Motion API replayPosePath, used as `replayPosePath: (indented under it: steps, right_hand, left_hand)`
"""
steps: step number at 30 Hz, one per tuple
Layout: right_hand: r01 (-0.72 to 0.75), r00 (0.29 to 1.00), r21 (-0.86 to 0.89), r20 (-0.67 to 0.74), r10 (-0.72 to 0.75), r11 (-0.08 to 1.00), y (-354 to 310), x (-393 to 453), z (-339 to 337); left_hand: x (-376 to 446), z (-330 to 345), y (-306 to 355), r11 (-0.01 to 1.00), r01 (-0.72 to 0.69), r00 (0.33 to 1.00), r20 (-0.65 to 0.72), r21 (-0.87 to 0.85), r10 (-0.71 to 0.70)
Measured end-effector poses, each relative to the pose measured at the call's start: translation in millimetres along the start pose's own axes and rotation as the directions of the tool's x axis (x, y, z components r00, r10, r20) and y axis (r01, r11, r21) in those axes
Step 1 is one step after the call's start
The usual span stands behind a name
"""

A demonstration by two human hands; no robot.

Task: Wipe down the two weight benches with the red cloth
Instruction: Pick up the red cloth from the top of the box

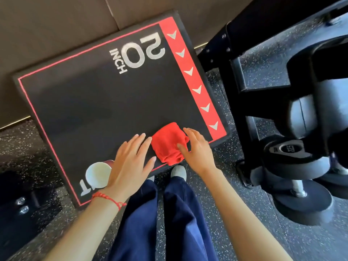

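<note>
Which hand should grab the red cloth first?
Probably the right hand. Its thumb already lies on the red cloth, and its fingers reach along the cloth's far side. The left hand lies flat beside the cloth on the black box, fingertips only at its edge.

Soft, fairly bright light falls evenly, with only faint shadows. The matte black plyo box with red trim (98, 102) shows a pale sheen. Motion blur smears the dark rubber dumbbells (305, 140) at right, and wide-angle distortion bends the edges.
</note>
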State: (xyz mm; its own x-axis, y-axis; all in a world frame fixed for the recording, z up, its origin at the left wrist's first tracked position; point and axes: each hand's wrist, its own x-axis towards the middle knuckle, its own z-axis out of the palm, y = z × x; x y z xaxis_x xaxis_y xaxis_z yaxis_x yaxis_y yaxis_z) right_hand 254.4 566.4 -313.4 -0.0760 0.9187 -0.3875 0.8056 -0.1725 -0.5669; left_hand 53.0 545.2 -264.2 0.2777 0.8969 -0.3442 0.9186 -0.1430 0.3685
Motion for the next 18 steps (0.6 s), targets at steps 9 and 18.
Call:
replayPosePath:
  steps: [9, 18]
  right_hand:
    - [0.023, 0.985, -0.038, 0.173, -0.016, 0.999, 19.3, 55.1, 28.2]
    - [-0.091, 0.976, 0.188, 0.212, 0.050, 0.978, 26.0, 58.0, 39.0]
  left_hand:
    - [16.8, 29.6, -17.2, 0.999, 0.017, 1.000, -0.010, -0.040, -0.017]
    - [14.3, 42.7, -19.2, 0.996, 0.029, 0.999, -0.015, -0.081, -0.031]
